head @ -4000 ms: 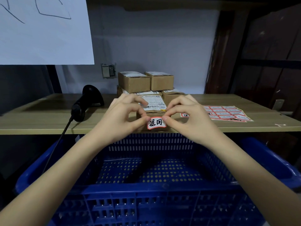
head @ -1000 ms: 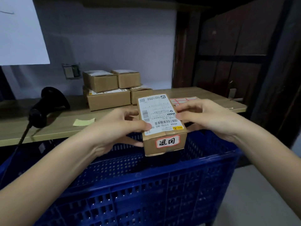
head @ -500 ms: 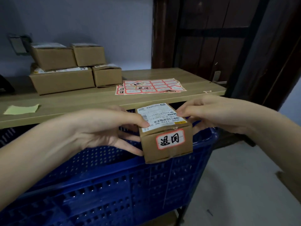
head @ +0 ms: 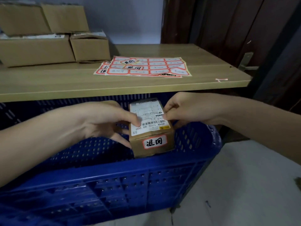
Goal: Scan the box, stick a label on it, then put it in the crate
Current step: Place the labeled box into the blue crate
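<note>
Hands grip one small cardboard box (head: pixel 150 128) from both sides, left hand (head: pixel 104 123) and right hand (head: pixel 187 110) each pinching it with thumb on top, holding it inside the right end of the blue crate (head: pixel 114 176), its red-bordered label (head: pixel 155 141) facing the camera.

The box (head: pixel 150 128) has come off the counter's (head: pixel 146 84) front edge, where the label (head: pixel 154 142) was being pressed onto its near face. Both hands, left (head: pixel 104 121) and right (head: pixel 187 108), have since lowered it below the counter, into the crate's (head: pixel 114 173) right end.
</note>
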`<move>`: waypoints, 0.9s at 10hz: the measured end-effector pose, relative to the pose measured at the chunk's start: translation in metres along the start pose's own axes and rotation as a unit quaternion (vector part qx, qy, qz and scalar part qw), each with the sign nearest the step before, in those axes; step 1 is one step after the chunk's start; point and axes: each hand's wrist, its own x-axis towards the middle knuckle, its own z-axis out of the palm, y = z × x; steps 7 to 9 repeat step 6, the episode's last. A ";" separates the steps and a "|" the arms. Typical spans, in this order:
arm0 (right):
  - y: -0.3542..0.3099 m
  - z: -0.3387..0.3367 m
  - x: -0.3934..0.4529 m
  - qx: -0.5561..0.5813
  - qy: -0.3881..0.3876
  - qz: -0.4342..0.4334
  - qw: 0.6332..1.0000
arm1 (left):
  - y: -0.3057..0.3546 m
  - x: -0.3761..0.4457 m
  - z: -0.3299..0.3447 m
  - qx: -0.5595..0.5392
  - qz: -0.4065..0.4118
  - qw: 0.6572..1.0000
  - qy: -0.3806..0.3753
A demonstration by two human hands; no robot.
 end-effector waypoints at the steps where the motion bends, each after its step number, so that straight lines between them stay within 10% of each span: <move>1: 0.005 0.005 0.019 -0.031 -0.004 0.003 1.000 | -0.009 0.015 0.002 -0.025 -0.005 1.000 0.018; 9: 0.018 0.041 0.104 -0.102 -0.160 0.207 0.960 | -0.055 0.104 0.002 0.071 -0.128 0.989 -0.036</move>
